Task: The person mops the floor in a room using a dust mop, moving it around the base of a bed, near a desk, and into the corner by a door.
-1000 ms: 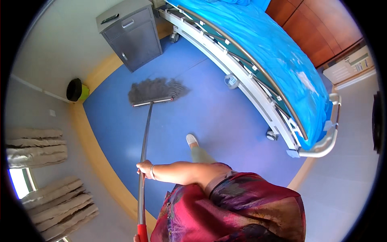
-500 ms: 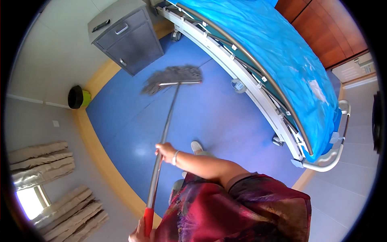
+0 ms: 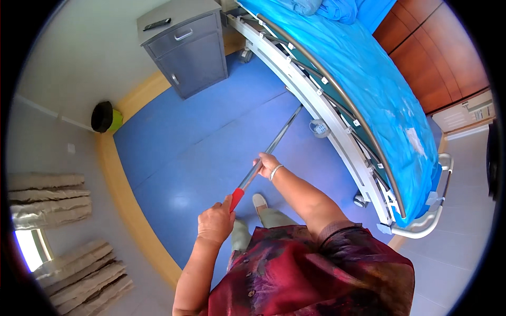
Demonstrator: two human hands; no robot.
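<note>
A mop (image 3: 279, 136) with a metal pole slants away from me toward the hospital bed (image 3: 303, 97). Its far end passes beneath the bed frame, so the mop head is hidden. My left hand (image 3: 216, 220) is closed around the red grip at the near end of the pole. Farther up, my right hand (image 3: 266, 165), with a white band at the wrist, is wrapped round the bare metal. Blue sheeting covers the bed's mattress.
A grey bedside cabinet (image 3: 193, 59) stands at the far left, with a dark remote-like object (image 3: 157, 24) on top. A green bin with a black liner (image 3: 106, 118) sits by the left wall. Bed wheels (image 3: 360, 200) and a hanging handset (image 3: 319, 128) are near the bed's edge.
The mop head has swept from the floor by the cabinet to the right, out of sight under the bed. Both hands have moved right, and my left hand has come forward and up.
</note>
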